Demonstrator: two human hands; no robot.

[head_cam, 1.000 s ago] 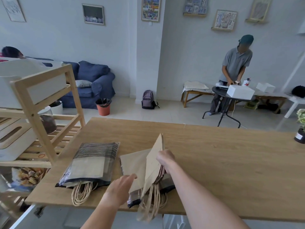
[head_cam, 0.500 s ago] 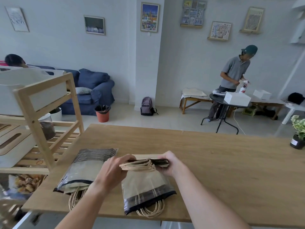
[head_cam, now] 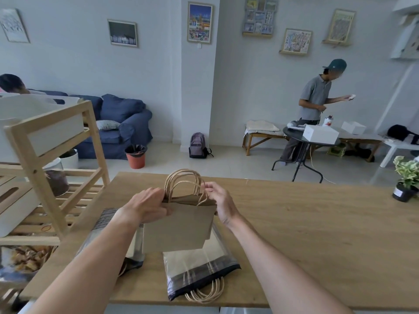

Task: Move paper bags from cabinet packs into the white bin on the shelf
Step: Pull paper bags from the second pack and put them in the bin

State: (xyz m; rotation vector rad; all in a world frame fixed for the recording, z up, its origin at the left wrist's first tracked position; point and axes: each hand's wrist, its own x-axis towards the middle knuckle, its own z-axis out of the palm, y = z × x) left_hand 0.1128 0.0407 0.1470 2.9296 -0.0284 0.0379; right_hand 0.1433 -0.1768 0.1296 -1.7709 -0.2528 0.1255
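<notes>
Holding a small stack of bags upright above the table, we gripped its top corners: left hand clamped, right hand pinching. Two packs remained on the table; the bin on the shelf awaited them, contents unseen.

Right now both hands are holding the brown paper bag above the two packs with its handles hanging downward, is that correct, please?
Not quite: in the head view the handles of the paper bag stand upward, not downward. The rest holds: the left hand and right hand grip its top corners above the two packs on the table.
</notes>
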